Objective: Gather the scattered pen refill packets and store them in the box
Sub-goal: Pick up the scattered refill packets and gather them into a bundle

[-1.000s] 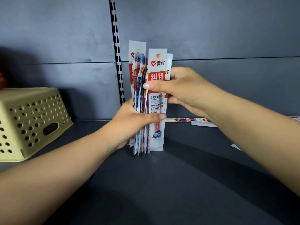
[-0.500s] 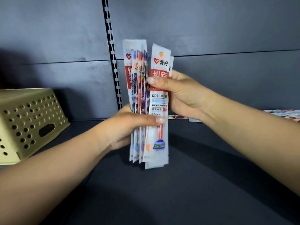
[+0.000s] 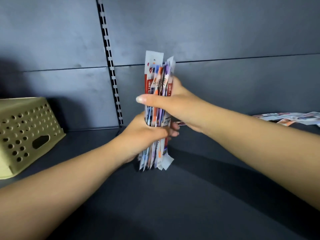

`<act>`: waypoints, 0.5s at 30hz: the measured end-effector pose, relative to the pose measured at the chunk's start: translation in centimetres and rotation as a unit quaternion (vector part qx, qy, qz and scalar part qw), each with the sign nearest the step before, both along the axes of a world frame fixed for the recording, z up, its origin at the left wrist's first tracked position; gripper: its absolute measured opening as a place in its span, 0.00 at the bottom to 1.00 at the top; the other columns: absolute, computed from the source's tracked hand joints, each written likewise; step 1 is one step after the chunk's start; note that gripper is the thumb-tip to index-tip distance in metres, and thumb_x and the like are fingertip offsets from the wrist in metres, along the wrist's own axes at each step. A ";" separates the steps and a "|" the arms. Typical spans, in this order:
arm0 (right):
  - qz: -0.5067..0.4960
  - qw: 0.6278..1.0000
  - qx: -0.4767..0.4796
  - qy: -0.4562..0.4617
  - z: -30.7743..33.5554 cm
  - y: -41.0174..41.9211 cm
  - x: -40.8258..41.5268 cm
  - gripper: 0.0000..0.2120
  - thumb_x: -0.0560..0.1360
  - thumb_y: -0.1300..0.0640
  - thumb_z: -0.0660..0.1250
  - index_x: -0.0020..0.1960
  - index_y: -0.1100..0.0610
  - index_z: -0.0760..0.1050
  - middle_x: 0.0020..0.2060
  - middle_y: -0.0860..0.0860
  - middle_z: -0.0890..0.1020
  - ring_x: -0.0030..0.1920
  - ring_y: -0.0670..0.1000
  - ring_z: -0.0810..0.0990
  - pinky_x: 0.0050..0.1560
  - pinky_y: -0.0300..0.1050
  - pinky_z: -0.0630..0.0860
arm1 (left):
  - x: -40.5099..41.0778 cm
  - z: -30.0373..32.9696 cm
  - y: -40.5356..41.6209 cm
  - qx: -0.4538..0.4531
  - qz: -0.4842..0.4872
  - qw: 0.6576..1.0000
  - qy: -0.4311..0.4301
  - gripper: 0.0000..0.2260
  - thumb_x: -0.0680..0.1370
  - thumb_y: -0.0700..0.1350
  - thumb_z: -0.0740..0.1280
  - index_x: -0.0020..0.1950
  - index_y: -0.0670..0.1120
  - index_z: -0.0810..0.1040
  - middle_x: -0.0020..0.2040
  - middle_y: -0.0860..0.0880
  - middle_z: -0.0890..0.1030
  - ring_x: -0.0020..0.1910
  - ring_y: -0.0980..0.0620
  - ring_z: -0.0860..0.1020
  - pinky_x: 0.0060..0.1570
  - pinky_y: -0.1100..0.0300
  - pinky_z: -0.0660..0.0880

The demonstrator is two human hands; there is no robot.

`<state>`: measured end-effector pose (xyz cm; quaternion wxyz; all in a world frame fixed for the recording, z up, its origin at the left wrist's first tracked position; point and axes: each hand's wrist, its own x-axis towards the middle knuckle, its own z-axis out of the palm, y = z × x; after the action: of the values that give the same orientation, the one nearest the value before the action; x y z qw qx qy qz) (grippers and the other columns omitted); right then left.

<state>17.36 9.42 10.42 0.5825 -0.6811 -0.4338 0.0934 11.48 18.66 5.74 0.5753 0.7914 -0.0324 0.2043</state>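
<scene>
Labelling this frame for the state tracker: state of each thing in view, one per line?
Bundle of white pen refill packets: upright, gripped by both hands.
Left hand: grips bundle's lower part.
Right hand: grips bundle's upper part.
Perforated beige plastic box: tipped, on shelf at left.
Loose packets: lying flat, far right.

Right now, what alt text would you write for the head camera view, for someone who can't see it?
Two bare hands grip an upright bundle of pen refill packets above a dark shelf, the right hand higher and the left hand lower. A beige perforated box sits at the left, and loose packets lie at the far right.
</scene>
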 end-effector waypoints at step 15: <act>0.023 0.965 -0.247 -0.082 1.1 -8.9 0.8 0.21 0.69 0.46 0.68 0.57 0.57 0.74 0.54 0.56 0.81 0.56 0.51 0.79 0.63 0.51 0.73 | 1.3 0.9 -3.9 0.020 -0.072 0.997 -0.005 0.03 0.70 0.33 0.68 0.38 0.40 0.78 0.27 0.50 0.82 0.29 0.55 0.81 0.34 0.62 0.79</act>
<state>18.16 0.52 11.54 0.3564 -0.7989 -0.4592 0.1545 12.81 14.76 6.65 0.5727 0.7971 -0.0964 0.1656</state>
